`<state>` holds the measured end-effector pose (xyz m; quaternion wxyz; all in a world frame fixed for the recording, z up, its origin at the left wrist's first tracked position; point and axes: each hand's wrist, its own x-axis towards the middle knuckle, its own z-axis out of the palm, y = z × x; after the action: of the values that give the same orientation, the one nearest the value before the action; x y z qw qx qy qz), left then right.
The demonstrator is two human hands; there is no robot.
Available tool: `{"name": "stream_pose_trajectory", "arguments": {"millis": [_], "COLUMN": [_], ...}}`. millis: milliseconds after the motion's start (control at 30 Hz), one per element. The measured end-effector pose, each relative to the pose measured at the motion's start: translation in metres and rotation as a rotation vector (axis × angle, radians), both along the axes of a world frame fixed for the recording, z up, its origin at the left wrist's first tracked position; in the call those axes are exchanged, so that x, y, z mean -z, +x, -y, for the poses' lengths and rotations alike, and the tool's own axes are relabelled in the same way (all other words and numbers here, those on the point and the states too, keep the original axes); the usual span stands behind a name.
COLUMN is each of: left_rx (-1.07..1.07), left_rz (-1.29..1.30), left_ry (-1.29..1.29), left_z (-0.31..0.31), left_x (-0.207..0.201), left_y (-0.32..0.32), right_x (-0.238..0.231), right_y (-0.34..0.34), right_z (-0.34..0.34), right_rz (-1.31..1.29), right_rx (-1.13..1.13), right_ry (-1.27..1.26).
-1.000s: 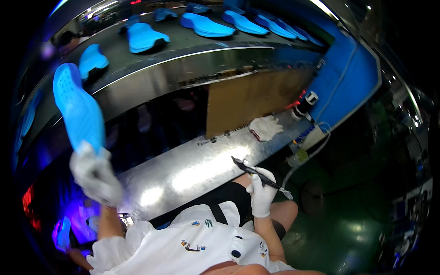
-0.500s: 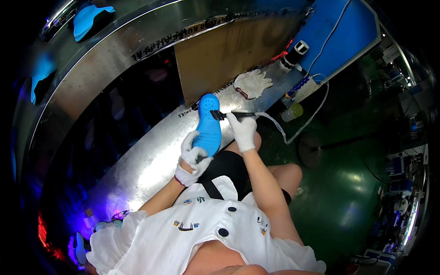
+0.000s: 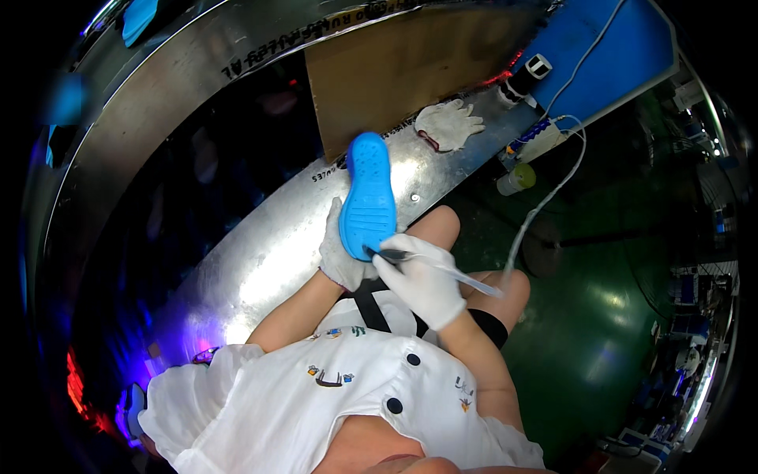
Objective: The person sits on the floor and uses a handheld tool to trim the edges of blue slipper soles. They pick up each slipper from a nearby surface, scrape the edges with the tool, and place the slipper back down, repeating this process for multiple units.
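The left hand (image 3: 341, 257), in a white glove, is closed around the heel end of a blue shoe sole (image 3: 368, 197) and holds it over the near edge of the metal workbench (image 3: 237, 268), tread side up and toe pointing away from the person. The palm and most of the fingers lie under the sole and cannot be seen; only the thumb side and wrist show. The right hand (image 3: 420, 280), also gloved in white, is curled tightly around a slim pen-like tool (image 3: 430, 265), whose dark tip touches the heel edge of the sole; the tool's pale rear end extends past the hand toward the right. What the tip is doing to the sole is too small to make out. Farther along the bench lies a spare white glove (image 3: 450, 124), just beside a brown board (image 3: 403, 67) leaning upright. A white cable (image 3: 545, 201) runs down from the blue panel (image 3: 608, 55); its lower end is lost behind the knee. More blue soles at the upper left are blurred and cut off by the rim.
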<state>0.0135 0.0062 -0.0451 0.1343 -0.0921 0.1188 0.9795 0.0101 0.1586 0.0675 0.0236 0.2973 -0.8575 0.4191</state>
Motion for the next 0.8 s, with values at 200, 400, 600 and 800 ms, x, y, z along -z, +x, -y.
{"name": "stream_pose_trajectory", "arguments": {"millis": [200,400,600,800], "left_rx": [0.231,0.197,0.176,0.055], "left_rz": [0.062,-0.118,-0.258,-0.238], "left_ry": [0.025,0.381,0.312,0.32], "left_z": [-0.02,-0.021,-0.023,-0.004], "left_x": [-0.054,-0.06,-0.066,-0.054], "left_y": [0.012,0.018,0.007,-0.001], "right_x": [-0.012,-0.017,-0.031,-0.013], "right_y": [-0.028,-0.013,0.029,0.001], "right_z": [-0.001,-0.01,-0.006,-0.013], "right_rz": [-0.523,0.084,-0.434,-0.584], "right_rx": [0.039,0.06,-0.244,-0.082], "right_ry": [-0.111,-0.484,-0.081,-0.178]}}
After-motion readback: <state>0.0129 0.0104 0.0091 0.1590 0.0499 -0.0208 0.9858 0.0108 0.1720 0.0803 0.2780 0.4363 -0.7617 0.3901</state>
